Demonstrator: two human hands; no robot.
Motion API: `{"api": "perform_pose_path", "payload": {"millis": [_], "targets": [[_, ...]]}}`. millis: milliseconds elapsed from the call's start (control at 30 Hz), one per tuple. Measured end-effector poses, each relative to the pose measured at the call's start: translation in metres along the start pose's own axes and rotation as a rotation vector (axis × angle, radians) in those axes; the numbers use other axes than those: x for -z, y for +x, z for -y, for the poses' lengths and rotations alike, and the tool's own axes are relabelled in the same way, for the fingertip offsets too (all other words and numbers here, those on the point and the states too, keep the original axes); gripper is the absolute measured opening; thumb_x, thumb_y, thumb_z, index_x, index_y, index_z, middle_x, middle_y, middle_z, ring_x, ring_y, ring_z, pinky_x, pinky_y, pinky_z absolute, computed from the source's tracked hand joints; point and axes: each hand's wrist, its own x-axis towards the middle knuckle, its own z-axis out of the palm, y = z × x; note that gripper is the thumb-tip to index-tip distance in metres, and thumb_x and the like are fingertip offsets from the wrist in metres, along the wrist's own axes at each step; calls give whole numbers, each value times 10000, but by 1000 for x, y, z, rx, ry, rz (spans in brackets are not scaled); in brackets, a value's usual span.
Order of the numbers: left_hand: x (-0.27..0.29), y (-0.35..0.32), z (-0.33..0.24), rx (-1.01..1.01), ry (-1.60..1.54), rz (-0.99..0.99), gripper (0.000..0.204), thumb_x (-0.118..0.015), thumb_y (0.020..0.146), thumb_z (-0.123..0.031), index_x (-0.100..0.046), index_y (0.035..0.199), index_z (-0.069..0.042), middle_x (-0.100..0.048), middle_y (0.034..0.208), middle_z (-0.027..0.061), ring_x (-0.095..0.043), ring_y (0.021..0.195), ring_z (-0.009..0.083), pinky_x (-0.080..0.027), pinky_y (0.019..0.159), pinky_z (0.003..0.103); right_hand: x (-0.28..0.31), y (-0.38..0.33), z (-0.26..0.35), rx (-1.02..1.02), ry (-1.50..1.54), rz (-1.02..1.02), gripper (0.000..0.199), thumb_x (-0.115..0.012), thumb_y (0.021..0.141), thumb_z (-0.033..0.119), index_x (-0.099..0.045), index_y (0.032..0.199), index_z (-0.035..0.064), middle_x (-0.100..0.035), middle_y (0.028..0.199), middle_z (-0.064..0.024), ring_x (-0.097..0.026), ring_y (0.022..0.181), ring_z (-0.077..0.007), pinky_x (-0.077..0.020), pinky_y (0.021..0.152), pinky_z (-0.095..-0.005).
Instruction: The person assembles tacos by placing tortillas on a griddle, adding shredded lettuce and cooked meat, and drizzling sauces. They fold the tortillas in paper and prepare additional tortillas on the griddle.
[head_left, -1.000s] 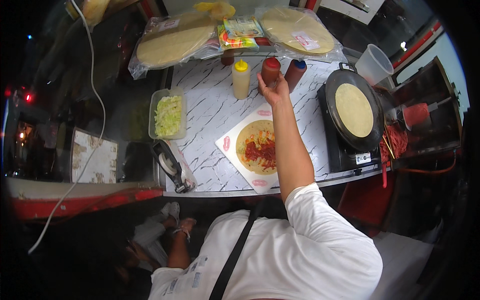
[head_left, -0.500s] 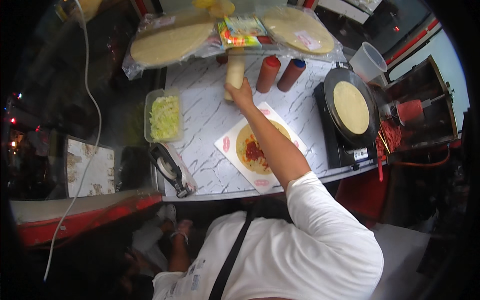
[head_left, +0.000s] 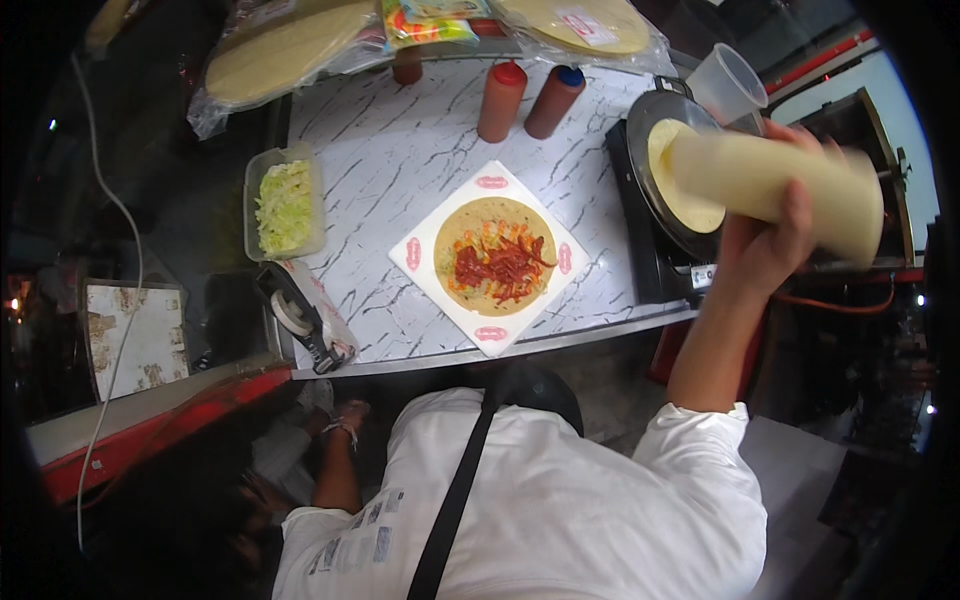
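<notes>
Head view: on your left, the lettuce tub [head_left: 285, 205] sits along the side of the marbled counter [head_left: 365, 200]. Your left hand [head_left: 346, 416] hangs below the front edge [head_left: 420, 369]; you can't tell how its fingers stand. Counter surface stretches between the tub and the white paper [head_left: 428, 266] bearing the topped flatbread [head_left: 452, 228]. At right, your right hand [head_left: 768, 245] curls thumb and fingers around the pale bottle [head_left: 745, 178], tipped nearly level, overlapping the griddle [head_left: 665, 103].

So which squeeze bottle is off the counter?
The pale cream-coloured bottle, gripped in the right hand; the red-capped bottle and the blue-capped bottle stand on the counter.
</notes>
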Motion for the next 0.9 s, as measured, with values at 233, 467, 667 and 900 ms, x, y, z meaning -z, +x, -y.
{"api": "perform_pose_path", "payload": {"millis": [233, 467, 667, 900], "targets": [[6, -17, -72, 36, 77, -18, 424, -698, 866, -410, -731, 1145, -91, -748, 1081, 150, -704, 1028, 315, -533, 889, 413, 37, -47, -31, -477, -282, 20, 690, -786, 659, 10, -538, 1302, 24, -596, 1272, -125, -616, 1161, -241, -518, 1004, -413], [6, -15, -71, 39, 21, 32, 435, -693, 872, -414, -727, 1176, -104, -738, 1137, 137, -688, 1085, 286, -518, 928, 393, 41, -67, -48, -511, -31, -78, 653, -762, 643, -116, -563, 1242, 49, -660, 1131, -98, -629, 1120, -239, -500, 994, -398], [-1, 5, -27, -25, 121, 86, 380, -742, 860, -367, -742, 1141, -110, -750, 1036, 104, -694, 949, 220, -530, 862, 364, 36, -90, -70, -708, 63, -189, 542, -738, 670, -181, -581, 1143, 33, -661, 1072, -95, -652, 1025, -250, -534, 927, -416], [13, 13, -31, 3, 137, 75, 424, -741, 869, -440, -718, 1167, -138, -721, 916, 68, -653, 776, 205, -522, 741, 373, 26, -92, -62, -541, 26, -321, 522, -728, 684, -181, -563, 1143, 3, -643, 1018, -116, -672, 961, -255, -552, 881, -419]]}}
